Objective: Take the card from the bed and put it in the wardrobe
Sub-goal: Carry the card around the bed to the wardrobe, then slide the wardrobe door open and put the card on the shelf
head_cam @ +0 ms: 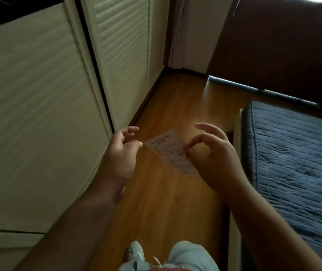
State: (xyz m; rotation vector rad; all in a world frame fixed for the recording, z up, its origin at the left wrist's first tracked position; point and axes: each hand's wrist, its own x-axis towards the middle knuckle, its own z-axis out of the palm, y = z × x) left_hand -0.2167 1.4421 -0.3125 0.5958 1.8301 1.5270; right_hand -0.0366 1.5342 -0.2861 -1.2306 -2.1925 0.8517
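A pale printed card hangs in the air over the wooden floor, between my two hands. My right hand pinches its right edge between thumb and forefinger. My left hand is just left of the card with fingers apart and curled, thumb tip close to the card's left corner but not clearly touching. The wardrobe with cream louvred doors fills the left side; a dark gap runs between two of its doors. The bed with a blue quilted cover lies at the right.
A strip of wooden floor runs between wardrobe and bed. A dark brown panel stands at the back right, next to a curtain. My leg and shoe show at the bottom.
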